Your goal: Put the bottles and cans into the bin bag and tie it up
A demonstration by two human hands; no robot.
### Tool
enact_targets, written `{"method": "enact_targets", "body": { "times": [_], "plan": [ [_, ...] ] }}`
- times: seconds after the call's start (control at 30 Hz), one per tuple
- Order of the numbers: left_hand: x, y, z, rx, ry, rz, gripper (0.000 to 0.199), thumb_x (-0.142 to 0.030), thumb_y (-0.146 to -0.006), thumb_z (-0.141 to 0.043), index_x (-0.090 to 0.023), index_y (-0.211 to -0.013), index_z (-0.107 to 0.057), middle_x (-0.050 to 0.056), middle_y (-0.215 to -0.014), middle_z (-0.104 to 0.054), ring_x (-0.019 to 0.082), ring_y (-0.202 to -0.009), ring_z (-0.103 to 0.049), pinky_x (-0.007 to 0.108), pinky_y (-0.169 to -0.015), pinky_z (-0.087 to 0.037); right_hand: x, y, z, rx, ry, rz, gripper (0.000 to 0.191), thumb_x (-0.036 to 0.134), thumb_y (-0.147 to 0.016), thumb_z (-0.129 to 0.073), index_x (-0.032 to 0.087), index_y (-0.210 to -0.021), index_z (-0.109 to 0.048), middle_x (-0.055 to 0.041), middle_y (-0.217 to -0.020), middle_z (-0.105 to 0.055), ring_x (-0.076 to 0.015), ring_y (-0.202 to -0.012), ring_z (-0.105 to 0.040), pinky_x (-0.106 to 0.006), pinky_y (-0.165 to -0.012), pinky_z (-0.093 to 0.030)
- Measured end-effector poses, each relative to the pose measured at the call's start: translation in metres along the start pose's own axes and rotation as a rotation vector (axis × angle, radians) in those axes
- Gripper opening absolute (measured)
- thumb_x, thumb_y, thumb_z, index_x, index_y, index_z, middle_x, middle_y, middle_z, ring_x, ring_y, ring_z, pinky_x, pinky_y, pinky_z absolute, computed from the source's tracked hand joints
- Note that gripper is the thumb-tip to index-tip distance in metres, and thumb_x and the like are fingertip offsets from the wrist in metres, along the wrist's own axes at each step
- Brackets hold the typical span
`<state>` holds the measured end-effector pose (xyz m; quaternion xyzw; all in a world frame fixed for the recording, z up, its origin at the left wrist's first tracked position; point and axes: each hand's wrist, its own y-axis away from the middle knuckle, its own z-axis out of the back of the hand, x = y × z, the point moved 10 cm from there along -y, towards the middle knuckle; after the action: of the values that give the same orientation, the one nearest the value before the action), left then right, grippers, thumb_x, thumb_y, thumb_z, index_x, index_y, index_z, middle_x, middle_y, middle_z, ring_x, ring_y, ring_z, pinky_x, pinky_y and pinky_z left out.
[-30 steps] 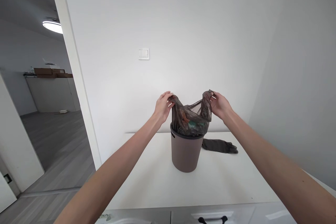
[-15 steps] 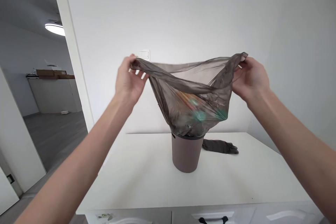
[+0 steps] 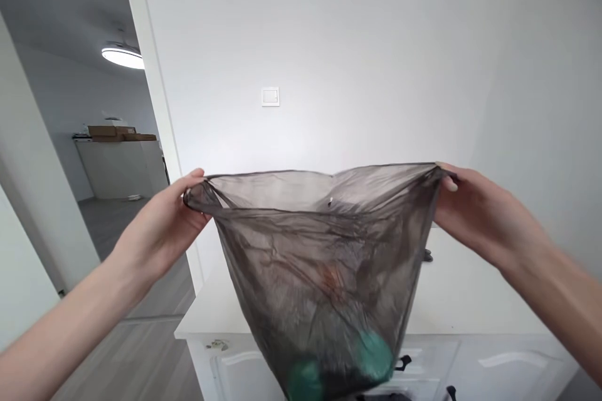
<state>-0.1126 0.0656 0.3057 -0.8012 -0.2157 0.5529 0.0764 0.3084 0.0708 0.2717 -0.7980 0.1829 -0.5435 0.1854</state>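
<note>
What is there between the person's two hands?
A dark see-through bag stretches from the left hand to the right hand, its mouth spread open, as the head view shows.

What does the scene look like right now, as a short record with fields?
left hand: gripping one side of the bag's rim
right hand: gripping the other side of the rim
bag: dark, see-through, mouth spread open between the hands
contents: green things low down, something reddish above; exact items unclear
cabinet: white, behind the bag
on cabinet: dark item, mostly hidden by the bag
wall: light switch
</note>
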Motion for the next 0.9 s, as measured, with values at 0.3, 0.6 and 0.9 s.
{"method": "enact_targets", "body": {
  "times": [0.3,0.6,0.9],
  "plan": [
    [0.057,0.052,0.061,-0.143,-0.016,-0.043,0.010,-0.017,-0.077,-0.073,-0.019,-0.086,-0.069,-0.002,-0.082,-0.059,0.010,-0.070,-0.050,0.015,-0.055,-0.041,-0.068,0.086,0.014,-0.170,-0.504,0.010,0.039,0.032,-0.089,-0.071,0.027,-0.057,-0.049,0.0011,-0.080,-0.070,-0.0216,-0.098,-0.071,-0.044,-0.093,-0.061],
    [0.112,0.066,0.079,-0.190,0.318,0.212,0.015,-0.003,-0.085,-0.063,-0.018,-0.089,-0.064,-0.003,-0.072,-0.059,0.008,-0.056,-0.056,0.017,-0.054,-0.052,-0.113,0.103,-0.028,-0.004,-0.434,-0.254,0.041,0.042,-0.094,-0.072,0.024,-0.068,-0.046,0.0064,-0.063,-0.031,-0.0092,-0.048,-0.024,-0.019,-0.034,-0.030],
    [0.100,0.085,0.019,-0.011,0.046,0.143,0.015,-0.019,-0.080,-0.076,-0.022,-0.091,-0.065,-0.004,-0.068,-0.058,0.011,-0.054,-0.056,0.020,-0.047,-0.049,-0.116,0.126,-0.083,0.201,0.569,-0.108,0.057,0.048,-0.071,-0.090,0.031,-0.119,-0.064,-0.0022,-0.103,-0.065,-0.0223,-0.094,-0.063,-0.032,-0.075,-0.052]
  ]
}}
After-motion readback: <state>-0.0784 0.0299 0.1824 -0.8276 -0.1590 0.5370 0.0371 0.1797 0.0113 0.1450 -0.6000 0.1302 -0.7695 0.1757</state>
